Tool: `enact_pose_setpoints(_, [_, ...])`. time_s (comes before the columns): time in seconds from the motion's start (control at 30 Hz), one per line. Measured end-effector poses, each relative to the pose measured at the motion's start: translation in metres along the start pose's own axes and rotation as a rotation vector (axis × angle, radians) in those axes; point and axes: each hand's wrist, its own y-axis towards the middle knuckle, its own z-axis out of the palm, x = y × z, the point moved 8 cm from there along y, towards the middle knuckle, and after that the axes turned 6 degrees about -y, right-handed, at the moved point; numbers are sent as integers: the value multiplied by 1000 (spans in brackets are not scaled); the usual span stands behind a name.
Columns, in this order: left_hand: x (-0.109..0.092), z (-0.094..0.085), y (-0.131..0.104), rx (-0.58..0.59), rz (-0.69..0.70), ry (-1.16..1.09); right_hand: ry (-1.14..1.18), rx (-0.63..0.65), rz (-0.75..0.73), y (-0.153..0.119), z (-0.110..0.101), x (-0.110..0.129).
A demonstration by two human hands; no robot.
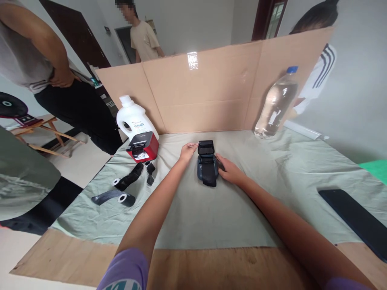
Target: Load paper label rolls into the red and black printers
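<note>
A small dark blue and black portable printer (199,171) stands on the cloth with its lid (206,150) raised. A strip of black paper (209,175) comes out over its front. My left hand (188,151) is closed, fingertips pinching the left edge of the raised lid. Along the right side of the body, my right hand (231,170) grips it, with the thumb toward me; its far fingers are partly hidden.
On the left are a red and black printer (152,149), a white jug (136,117) and several black rolls, one roll (128,200) nearest. A water bottle (276,106) and dark phone (356,219) lie right. Cardboard (205,96) walls the back. People stand around.
</note>
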Motion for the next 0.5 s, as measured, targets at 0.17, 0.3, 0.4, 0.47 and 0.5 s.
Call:
enact_pose_setpoints(0.17, [-17,-6,-17,-64,188,84,17,-28,-24,0,-1,1])
enact_pose_setpoints(0.3, [-38,24,-32,276,344,564,29,-5,-12,0,0,1])
enact_pose_setpoints(0.4, [-39,44,-29,407,271,845,23,18,19,0,0,-1])
enact_pose_setpoints(0.47, [-40,53,-25,415,224,881,20,17,24,0,0,-2])
enact_pose_setpoints(0.5, [-41,56,-23,406,215,881,22,12,16,0,0,-2])
